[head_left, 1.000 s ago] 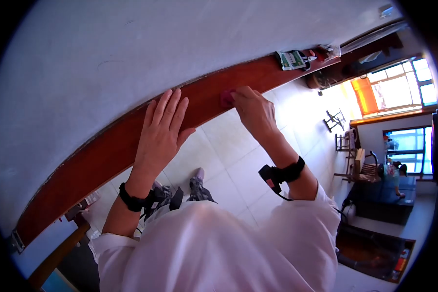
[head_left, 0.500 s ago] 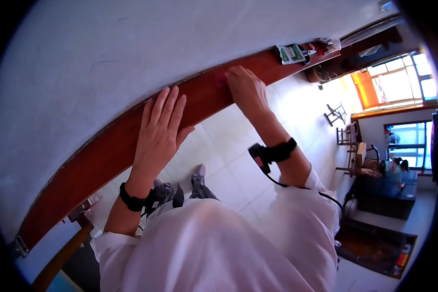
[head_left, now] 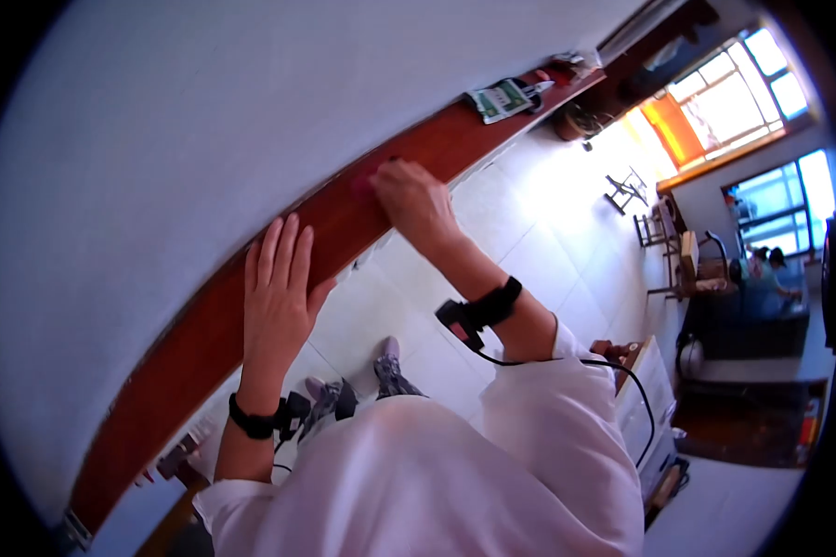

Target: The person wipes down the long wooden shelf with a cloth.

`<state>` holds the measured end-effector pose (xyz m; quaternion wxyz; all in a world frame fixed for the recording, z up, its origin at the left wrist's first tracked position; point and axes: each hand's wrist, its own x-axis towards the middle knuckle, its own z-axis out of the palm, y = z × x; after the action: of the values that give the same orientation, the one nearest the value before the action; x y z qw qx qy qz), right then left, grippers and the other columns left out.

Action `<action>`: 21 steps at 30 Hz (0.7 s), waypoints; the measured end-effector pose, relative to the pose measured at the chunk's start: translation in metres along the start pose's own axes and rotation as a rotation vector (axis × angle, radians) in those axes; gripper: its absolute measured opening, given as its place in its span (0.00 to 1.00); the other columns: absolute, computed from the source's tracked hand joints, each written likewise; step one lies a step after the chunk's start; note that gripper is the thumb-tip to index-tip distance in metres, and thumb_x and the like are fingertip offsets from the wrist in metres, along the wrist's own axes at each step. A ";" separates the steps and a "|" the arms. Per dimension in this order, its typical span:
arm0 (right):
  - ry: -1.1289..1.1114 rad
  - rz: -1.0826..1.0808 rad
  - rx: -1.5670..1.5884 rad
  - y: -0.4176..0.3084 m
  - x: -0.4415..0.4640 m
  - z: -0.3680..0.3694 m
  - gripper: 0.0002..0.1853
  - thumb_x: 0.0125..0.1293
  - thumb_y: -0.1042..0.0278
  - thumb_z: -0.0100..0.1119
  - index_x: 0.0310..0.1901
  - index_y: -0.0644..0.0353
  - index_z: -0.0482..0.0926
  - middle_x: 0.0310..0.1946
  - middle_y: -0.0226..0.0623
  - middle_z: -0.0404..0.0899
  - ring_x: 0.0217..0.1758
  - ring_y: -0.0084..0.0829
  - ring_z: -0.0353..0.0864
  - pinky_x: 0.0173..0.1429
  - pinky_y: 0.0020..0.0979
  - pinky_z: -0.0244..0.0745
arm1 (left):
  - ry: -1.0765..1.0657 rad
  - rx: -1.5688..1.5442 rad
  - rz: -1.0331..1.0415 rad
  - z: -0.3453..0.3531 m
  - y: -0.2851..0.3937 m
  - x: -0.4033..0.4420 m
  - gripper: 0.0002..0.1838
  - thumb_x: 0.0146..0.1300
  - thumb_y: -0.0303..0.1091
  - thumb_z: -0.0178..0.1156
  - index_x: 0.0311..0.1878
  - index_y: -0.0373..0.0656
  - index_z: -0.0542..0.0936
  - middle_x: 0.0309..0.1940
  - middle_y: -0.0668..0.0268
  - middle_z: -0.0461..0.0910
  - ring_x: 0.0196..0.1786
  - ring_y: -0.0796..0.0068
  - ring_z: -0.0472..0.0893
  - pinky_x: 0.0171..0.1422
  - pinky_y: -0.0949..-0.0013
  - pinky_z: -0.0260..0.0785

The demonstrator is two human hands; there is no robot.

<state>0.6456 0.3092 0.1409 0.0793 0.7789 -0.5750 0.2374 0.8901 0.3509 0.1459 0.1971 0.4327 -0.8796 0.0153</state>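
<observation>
A long reddish-brown wooden ledge (head_left: pixel 186 339) runs along the pale wall. My left hand (head_left: pixel 279 302) lies flat on it, fingers stretched out and holding nothing. To its right, my right hand (head_left: pixel 416 209) is closed on a pink cloth (head_left: pixel 364 186) pressed against the ledge's surface; the fingers partly hide the cloth. Both wrists carry black straps, and a cable runs from the right one.
A green and white packet (head_left: pixel 500 100) and small items lie at the ledge's far right end. Beyond are a potted plant (head_left: pixel 576 123), a folding stool (head_left: pixel 627 190), chairs (head_left: pixel 687 265) and a person (head_left: pixel 766 278) near a window. Pale floor tiles lie below.
The view has turned and shifted. My right hand has moved with the pink cloth along the ledge, closer to my left hand. My left hand stays flat on the wood.
</observation>
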 end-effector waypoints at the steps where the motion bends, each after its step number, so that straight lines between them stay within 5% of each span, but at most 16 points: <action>1: -0.039 0.036 0.108 -0.004 -0.004 -0.013 0.09 0.64 0.71 0.57 0.44 0.55 0.83 0.45 0.33 0.79 0.49 0.33 0.80 0.48 0.33 0.79 | -0.009 0.022 -0.008 0.001 0.001 0.000 0.33 0.70 0.52 0.51 0.72 0.42 0.62 0.73 0.59 0.60 0.76 0.58 0.57 0.77 0.50 0.52; 4: 0.060 0.088 -0.110 0.061 -0.017 -0.003 0.08 0.60 0.71 0.57 0.39 0.54 0.84 0.41 0.35 0.78 0.44 0.37 0.80 0.42 0.37 0.79 | -0.002 0.088 0.009 -0.001 0.002 0.000 0.34 0.70 0.54 0.50 0.71 0.41 0.63 0.73 0.59 0.60 0.76 0.59 0.57 0.76 0.51 0.53; 6: 0.013 0.392 -0.083 0.096 -0.003 -0.021 0.07 0.60 0.70 0.57 0.37 0.54 0.84 0.39 0.36 0.78 0.40 0.38 0.81 0.39 0.38 0.79 | -0.008 0.103 -0.002 0.000 0.001 -0.002 0.34 0.71 0.55 0.49 0.72 0.41 0.63 0.73 0.59 0.60 0.76 0.60 0.57 0.76 0.51 0.53; 9: 0.081 0.368 -0.185 0.100 0.004 -0.003 0.06 0.61 0.70 0.57 0.36 0.54 0.84 0.38 0.36 0.78 0.38 0.37 0.81 0.36 0.38 0.79 | -0.011 0.115 -0.038 0.004 0.001 0.000 0.34 0.71 0.53 0.49 0.72 0.42 0.62 0.74 0.60 0.60 0.76 0.59 0.57 0.77 0.51 0.53; 11: -0.084 0.096 -0.130 0.059 -0.003 0.021 0.09 0.61 0.71 0.58 0.42 0.55 0.83 0.44 0.34 0.79 0.44 0.33 0.80 0.43 0.33 0.80 | -0.013 0.104 -0.059 0.008 0.001 0.003 0.33 0.70 0.51 0.51 0.72 0.42 0.62 0.74 0.61 0.59 0.76 0.59 0.57 0.76 0.51 0.53; 13: 0.027 -0.145 0.099 -0.022 -0.010 0.012 0.08 0.58 0.70 0.60 0.40 0.53 0.84 0.44 0.29 0.78 0.45 0.30 0.81 0.44 0.33 0.80 | -0.037 0.105 -0.084 0.006 0.002 0.002 0.33 0.70 0.49 0.52 0.72 0.41 0.62 0.74 0.61 0.59 0.76 0.58 0.57 0.76 0.50 0.52; 15: -0.133 -0.106 0.365 -0.038 -0.008 0.001 0.07 0.62 0.68 0.59 0.40 0.52 0.84 0.46 0.29 0.78 0.46 0.29 0.80 0.42 0.32 0.80 | -0.058 0.097 -0.095 0.005 0.003 0.003 0.32 0.70 0.48 0.53 0.72 0.41 0.62 0.74 0.60 0.59 0.76 0.58 0.57 0.76 0.50 0.52; 16: -0.165 -0.121 0.420 -0.027 -0.006 -0.003 0.07 0.63 0.67 0.59 0.41 0.52 0.84 0.47 0.28 0.78 0.47 0.29 0.80 0.41 0.31 0.80 | -0.063 0.087 -0.100 0.005 0.003 0.004 0.32 0.70 0.47 0.53 0.72 0.41 0.63 0.74 0.60 0.59 0.76 0.58 0.56 0.76 0.50 0.52; 18: -0.210 -0.091 -0.073 0.029 -0.003 0.002 0.09 0.63 0.66 0.59 0.44 0.52 0.82 0.48 0.28 0.77 0.47 0.28 0.79 0.40 0.31 0.79 | -0.064 0.109 -0.107 0.003 0.005 0.003 0.31 0.69 0.46 0.53 0.71 0.41 0.64 0.73 0.60 0.60 0.76 0.58 0.57 0.77 0.51 0.51; 21: -0.229 0.321 -0.046 0.131 0.009 -0.021 0.11 0.71 0.66 0.53 0.50 0.56 0.80 0.50 0.35 0.77 0.46 0.31 0.80 0.41 0.32 0.80 | -0.035 0.157 -0.116 0.004 0.006 0.004 0.31 0.68 0.47 0.56 0.69 0.41 0.67 0.72 0.62 0.62 0.76 0.61 0.58 0.77 0.52 0.53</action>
<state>0.5198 0.2670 0.1438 -0.0077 0.6970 -0.7025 0.1435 0.8816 0.3504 0.1443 0.1477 0.4973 -0.8524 0.0650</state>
